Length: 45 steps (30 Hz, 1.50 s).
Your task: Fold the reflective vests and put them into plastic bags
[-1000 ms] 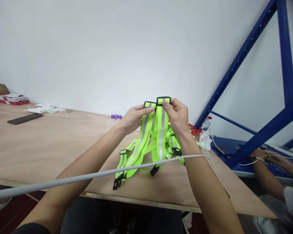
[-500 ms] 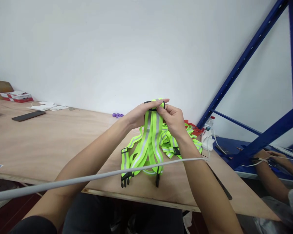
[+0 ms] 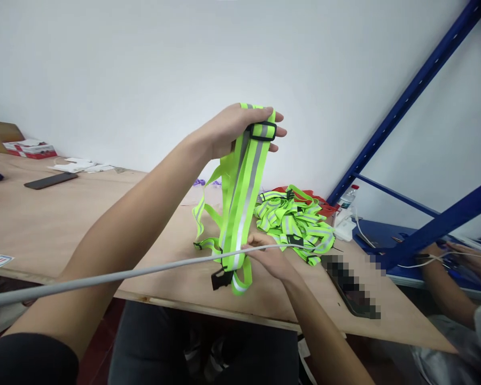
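Observation:
My left hand (image 3: pixel 240 125) is raised and grips the top of a neon-yellow reflective strap (image 3: pixel 248 198) with grey stripes, thumb over the folded webbing. A black slide adjuster (image 3: pixel 263 131) sits just under that thumb. The doubled webbing hangs down to the table, with a black buckle (image 3: pixel 222 278) at its lower end. Lower down, my right hand (image 3: pixel 266 254) has its fingers closed at the edge of the hanging webbing. A grey-white cable crosses in front of these fingers. To the right lies a tangled pile of similar straps (image 3: pixel 292 219).
A dark phone (image 3: pixel 353 289), partly pixelated, lies at right; another dark slab (image 3: pixel 51 180) is at left. Behind the pile are red material (image 3: pixel 324 207) and a bottle (image 3: pixel 348 197). A blue rack (image 3: pixel 404 101) stands at right, near another person's arms (image 3: pixel 444 283). A cable (image 3: pixel 116 275) crosses the foreground.
My left hand has risen with the strap, stretching it upward. My right hand has left the adjuster at the top and moved down to the lower webbing.

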{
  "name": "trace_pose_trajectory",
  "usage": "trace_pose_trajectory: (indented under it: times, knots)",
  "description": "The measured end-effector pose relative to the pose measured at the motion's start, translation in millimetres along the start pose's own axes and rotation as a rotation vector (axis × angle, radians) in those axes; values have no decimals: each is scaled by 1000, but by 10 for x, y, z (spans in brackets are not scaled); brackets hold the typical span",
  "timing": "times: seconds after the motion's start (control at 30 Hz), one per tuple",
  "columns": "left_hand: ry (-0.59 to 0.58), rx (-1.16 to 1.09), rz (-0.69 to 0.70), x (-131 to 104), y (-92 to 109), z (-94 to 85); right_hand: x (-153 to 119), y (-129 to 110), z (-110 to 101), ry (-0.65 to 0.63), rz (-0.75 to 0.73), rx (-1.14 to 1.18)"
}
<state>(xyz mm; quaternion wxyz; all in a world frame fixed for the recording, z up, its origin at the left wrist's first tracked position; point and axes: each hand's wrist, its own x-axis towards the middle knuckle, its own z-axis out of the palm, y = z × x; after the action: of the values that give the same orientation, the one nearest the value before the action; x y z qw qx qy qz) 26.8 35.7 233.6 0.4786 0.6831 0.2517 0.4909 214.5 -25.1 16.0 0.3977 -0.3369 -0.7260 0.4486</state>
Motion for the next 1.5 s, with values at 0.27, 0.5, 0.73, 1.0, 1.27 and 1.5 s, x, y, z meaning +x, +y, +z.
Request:
trace_pose_trajectory:
  times: [0.27, 0.5, 0.73, 1.0, 1.27, 1.5]
  knots:
    - [96, 77, -38, -10, 120, 104, -229, 39, 392, 54, 155, -118]
    - [114, 42, 15, -16, 87, 33, -247, 230, 483, 111, 68, -116]
    - [-64, -151, 24, -110, 178, -82, -337, 270, 248, 234, 52, -33]
    - [-155, -253, 25, -167, 256, -183, -551, 445, -67, 390, 74, 150]
    - [-115, -243, 40, -228, 165, -71, -671, 478, -136, 285, 197, -38]
    - [-121, -130, -39, -235, -10, 69, -662, 458, -75, 672, -39, -355]
